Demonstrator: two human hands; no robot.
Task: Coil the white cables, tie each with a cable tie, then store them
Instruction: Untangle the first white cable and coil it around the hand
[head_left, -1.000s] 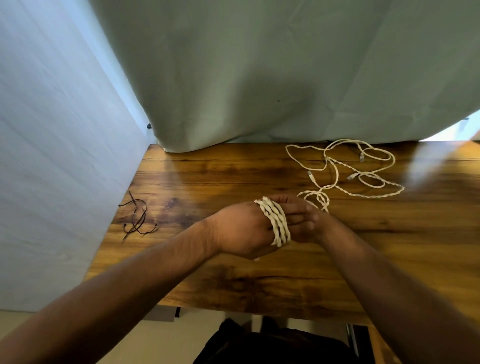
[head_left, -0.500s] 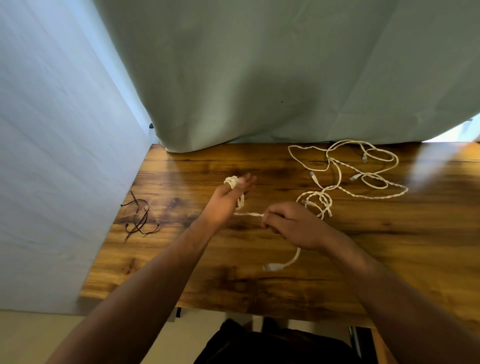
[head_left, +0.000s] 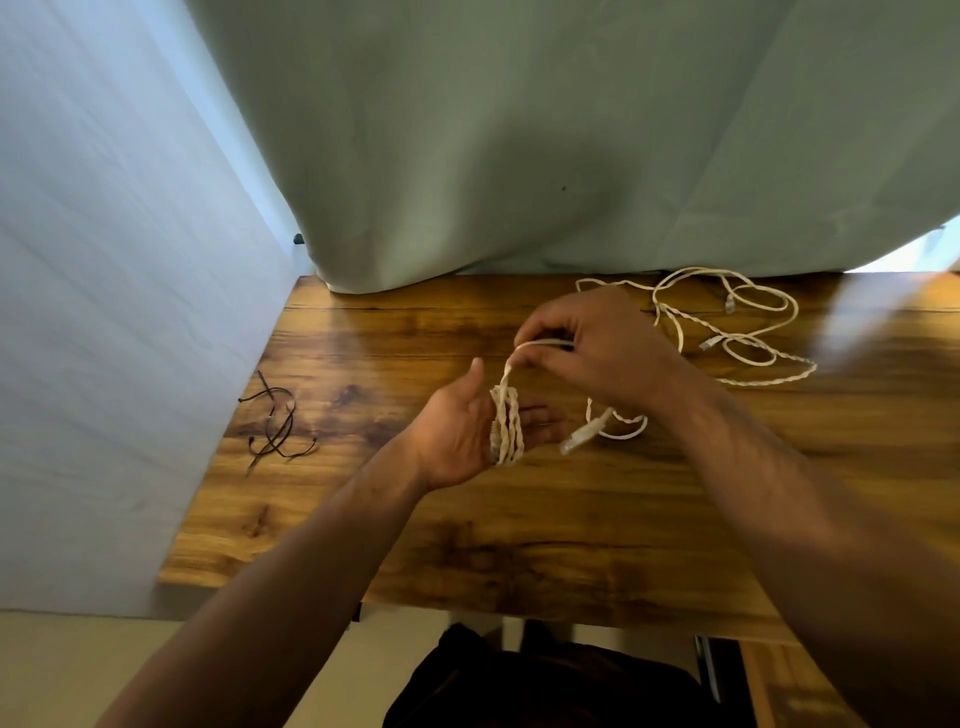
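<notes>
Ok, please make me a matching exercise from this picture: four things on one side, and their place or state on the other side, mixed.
1. black cable ties
2. loose white cables
3. coiled white cable
4. right hand

A. wound round the left hand's fingers
B. on the table, far right
C. pinches the coiled cable's free strand
D. on the table, left side

Pairs: 1-D, 2-B, 3-A, 4-C.

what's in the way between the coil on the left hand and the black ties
Nothing visible: only bare table lies between the coil wound round the left hand and the black cable ties. The right hand pinches the coil's free end above it.
</notes>
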